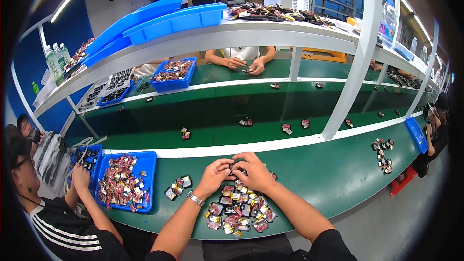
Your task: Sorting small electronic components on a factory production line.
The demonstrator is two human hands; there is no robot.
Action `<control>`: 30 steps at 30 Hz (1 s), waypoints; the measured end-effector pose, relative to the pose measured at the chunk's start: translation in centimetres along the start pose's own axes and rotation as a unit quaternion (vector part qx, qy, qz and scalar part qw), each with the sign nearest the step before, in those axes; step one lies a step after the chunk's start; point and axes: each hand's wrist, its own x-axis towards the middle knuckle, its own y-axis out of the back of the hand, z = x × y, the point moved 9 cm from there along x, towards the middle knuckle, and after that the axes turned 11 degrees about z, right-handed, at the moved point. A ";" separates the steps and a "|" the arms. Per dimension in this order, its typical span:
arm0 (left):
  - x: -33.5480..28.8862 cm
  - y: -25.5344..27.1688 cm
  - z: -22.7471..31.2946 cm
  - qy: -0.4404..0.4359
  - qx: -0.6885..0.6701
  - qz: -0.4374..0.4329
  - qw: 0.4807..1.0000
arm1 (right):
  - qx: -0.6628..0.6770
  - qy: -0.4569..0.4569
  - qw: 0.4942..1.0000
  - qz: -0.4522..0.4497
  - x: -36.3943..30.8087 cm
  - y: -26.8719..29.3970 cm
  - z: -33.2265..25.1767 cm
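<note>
Left hand (216,175) and right hand (252,171) pinch one small dark part (232,167).
The fingertips nearly meet around it; its direction and long axis are hidden. Bodyward of the fingers lies one pile of units (240,209), too overlapped to count; farther left, two blue trays (152,171).

On our long green workbench (328,179), a blue rectangular plastic tray (149,165) sits toward the left end. By the near edge's middle we see a heap of small red, silver and yellow electronic pieces (241,209); toward the right end, a looser group (381,154) and a second blue tray (416,135).
</note>
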 end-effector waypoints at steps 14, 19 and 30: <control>0.0 0.2 -0.3 0.006 -0.006 0.001 1.000 | 0.039 -0.026 0.998 0.033 -0.3 0.1 0.5; -0.2 0.4 -0.2 -0.001 -0.001 0.018 1.000 | 0.050 -0.027 0.997 0.046 -0.4 -0.2 0.3; 0.2 0.6 -0.3 0.007 -0.023 0.049 0.998 | 0.031 -0.009 0.996 0.083 0.0 0.3 -0.4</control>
